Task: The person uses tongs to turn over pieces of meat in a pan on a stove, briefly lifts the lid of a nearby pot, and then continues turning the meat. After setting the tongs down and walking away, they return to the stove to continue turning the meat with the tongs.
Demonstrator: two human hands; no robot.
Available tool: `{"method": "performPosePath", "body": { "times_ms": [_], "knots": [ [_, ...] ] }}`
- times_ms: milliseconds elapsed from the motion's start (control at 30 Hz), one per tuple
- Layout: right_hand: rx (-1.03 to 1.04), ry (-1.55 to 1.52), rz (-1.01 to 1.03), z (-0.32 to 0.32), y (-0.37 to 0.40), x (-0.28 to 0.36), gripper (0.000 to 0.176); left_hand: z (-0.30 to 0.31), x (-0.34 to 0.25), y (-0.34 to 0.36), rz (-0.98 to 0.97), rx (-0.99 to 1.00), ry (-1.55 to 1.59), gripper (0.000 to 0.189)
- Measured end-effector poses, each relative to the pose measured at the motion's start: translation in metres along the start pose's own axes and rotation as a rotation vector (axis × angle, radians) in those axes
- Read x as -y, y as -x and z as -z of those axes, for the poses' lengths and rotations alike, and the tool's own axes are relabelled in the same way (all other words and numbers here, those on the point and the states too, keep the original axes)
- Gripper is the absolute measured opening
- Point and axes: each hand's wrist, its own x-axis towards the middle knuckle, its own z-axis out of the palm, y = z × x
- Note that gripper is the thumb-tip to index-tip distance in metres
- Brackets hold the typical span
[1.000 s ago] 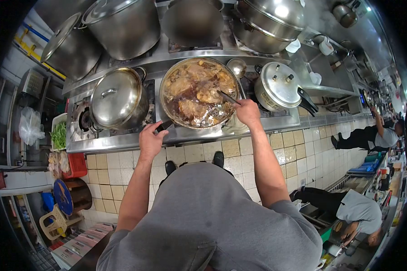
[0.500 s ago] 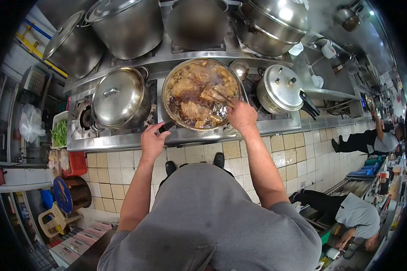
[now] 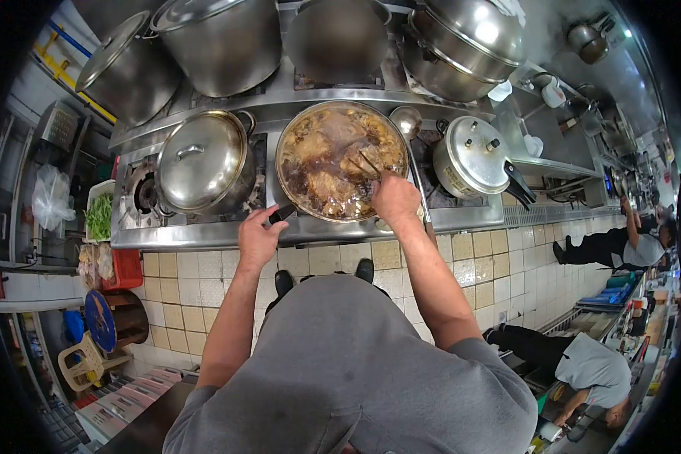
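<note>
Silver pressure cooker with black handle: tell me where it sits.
Head view: the pressure cooker stands at the steel stove's right end, beside the wide pan of brown stew, right of the right hand.

Premises: a commercial kitchen. I stand at a long stainless-steel gas range (image 3: 204, 236) with several burners. Large steel stockpots (image 3: 219, 38) line its far side. A lidded pot (image 3: 204, 159), a wide pan of braising meat (image 3: 340, 159) and a pressure cooker (image 3: 473, 155) occupy the near row. The floor (image 3: 507, 265) is tiled throughout. A crate of greens (image 3: 98, 216) sits at the left. To the right, two co-workers (image 3: 598, 363) in matching grey shirts work along a narrow aisle.
</note>
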Motion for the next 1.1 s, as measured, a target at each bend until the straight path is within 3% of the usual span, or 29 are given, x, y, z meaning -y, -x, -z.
{"method": "performPosePath", "body": {
  "times_ms": [333,400,600,733,800,833,900,1000,1100],
  "knots": [
    [0.086,0.062,0.052,-0.026,-0.034,-0.015,0.018,0.000,0.002,-0.001,-0.024,0.003,0.003,0.051],
    [0.079,-0.075,-0.042,-0.024,-0.030,-0.018,0.022,0.001,0.001,0.000,-0.021,-0.002,0.002,0.051],
    [-0.063,-0.479,-0.001,-0.065,-0.042,-0.069,0.028,-0.001,0.003,-0.001,-0.018,-0.002,-0.006,0.051],
    [-0.053,-0.647,-0.058,-0.073,-0.042,-0.085,0.027,0.001,-0.002,0.000,-0.018,-0.001,-0.013,0.051],
    [0.084,-0.878,-0.229,-0.073,-0.043,-0.086,0.024,0.002,-0.003,0.000,-0.020,0.006,-0.027,0.050],
    [0.082,-0.879,-0.231,-0.071,-0.042,-0.086,0.024,0.002,-0.004,-0.001,-0.019,0.009,-0.040,0.050],
    [0.216,-1.170,-0.322,-0.064,-0.039,-0.083,0.020,0.001,-0.002,-0.001,-0.025,0.006,-0.036,0.051],
    [0.220,-1.226,-0.477,-0.028,-0.024,-0.061,0.017,0.000,0.001,-0.002,-0.034,0.000,-0.030,0.051],
    [0.225,-1.348,-0.521,-0.039,-0.028,-0.071,0.019,0.000,0.001,-0.001,-0.032,-0.003,-0.032,0.050]
  ]
}}
